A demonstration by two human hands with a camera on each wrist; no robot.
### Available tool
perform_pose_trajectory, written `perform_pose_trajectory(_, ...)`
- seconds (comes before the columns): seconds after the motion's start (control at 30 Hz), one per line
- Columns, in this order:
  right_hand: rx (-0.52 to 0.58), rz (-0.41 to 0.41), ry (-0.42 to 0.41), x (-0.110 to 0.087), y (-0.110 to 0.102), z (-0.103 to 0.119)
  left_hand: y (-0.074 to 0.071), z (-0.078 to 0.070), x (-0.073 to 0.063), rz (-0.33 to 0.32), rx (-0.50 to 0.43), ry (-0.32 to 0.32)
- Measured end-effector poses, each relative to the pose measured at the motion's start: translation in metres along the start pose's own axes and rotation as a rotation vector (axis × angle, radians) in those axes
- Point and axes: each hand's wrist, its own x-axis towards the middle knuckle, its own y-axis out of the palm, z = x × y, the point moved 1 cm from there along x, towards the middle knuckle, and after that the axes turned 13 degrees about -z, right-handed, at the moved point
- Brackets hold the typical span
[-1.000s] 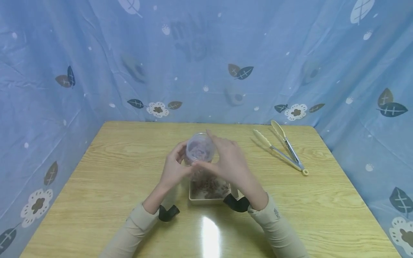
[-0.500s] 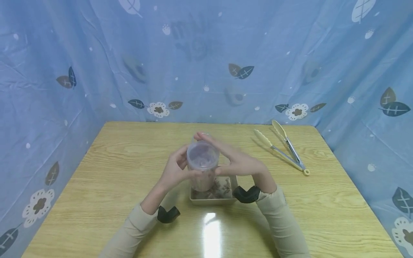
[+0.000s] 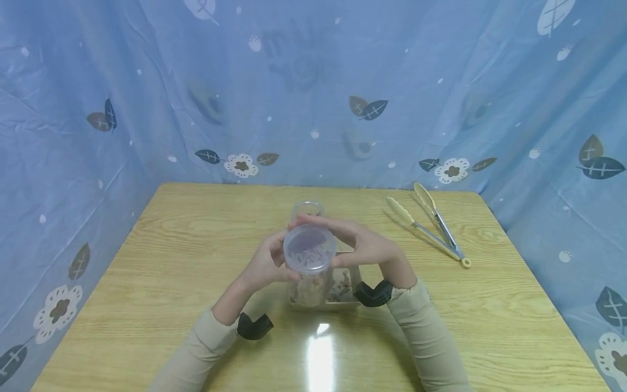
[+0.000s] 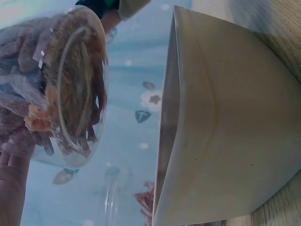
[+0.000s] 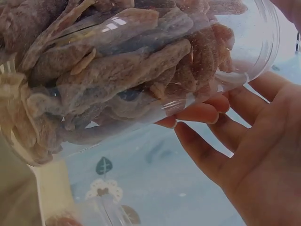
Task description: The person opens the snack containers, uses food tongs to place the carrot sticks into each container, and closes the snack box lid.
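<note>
A clear plastic jar [image 3: 311, 283] of brownish dried strips is held above a cream tray [image 3: 355, 272]. My left hand [image 3: 266, 264] grips its left side near the top. On the other side, my right hand [image 3: 369, 247] holds the jar near its rim, fingers and thumb spread round it. The strips show through the wall of the jar [image 5: 127, 80] in the right wrist view. In the left wrist view the jar's base [image 4: 75, 89] hangs apart from the tray's side [image 4: 235, 117]. I cannot tell whether a lid covers the top.
Behind the jar stands a second clear round container [image 3: 308, 207], partly hidden by my fingers. Spread tongs [image 3: 443, 231] with cream tips lie at the right rear of the wooden table [image 3: 196, 234]. A blue patterned curtain [image 3: 313, 81] hangs round the table.
The jar has moved toward me, over the tray's near part. My right hand has shifted its hold round the rim. The container behind has come into view.
</note>
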Motion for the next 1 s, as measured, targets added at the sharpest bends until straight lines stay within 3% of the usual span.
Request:
perform_pose_trajectory(0.17, -0.074, -0.05, 0.063, -0.005, -0.005, 0.001, 0.001, -0.001, 0.001, -0.048, 0.09, -0.012)
perform_pose_trajectory(0.37, -0.227, -0.122, 0.168, -0.01, -0.009, 0.003, 0.003, -0.002, 0.001, -0.172, 0.215, -0.046)
perform_pose_trajectory(0.6, -0.346, -0.188, 0.207, -0.01, -0.008, 0.004, 0.006, 0.0, 0.001, -0.306, 0.366, -0.055)
perform_pose_trajectory(0.8, -0.452, -0.265, 0.237, -0.006, -0.001, 0.008, 0.007, 0.002, 0.003, -0.39, 0.407, -0.025)
perform_pose_trajectory(1.0, -0.602, -0.325, 0.29, -0.002, 0.007, 0.017, 0.007, 0.005, 0.003, -0.407, 0.435, -0.01)
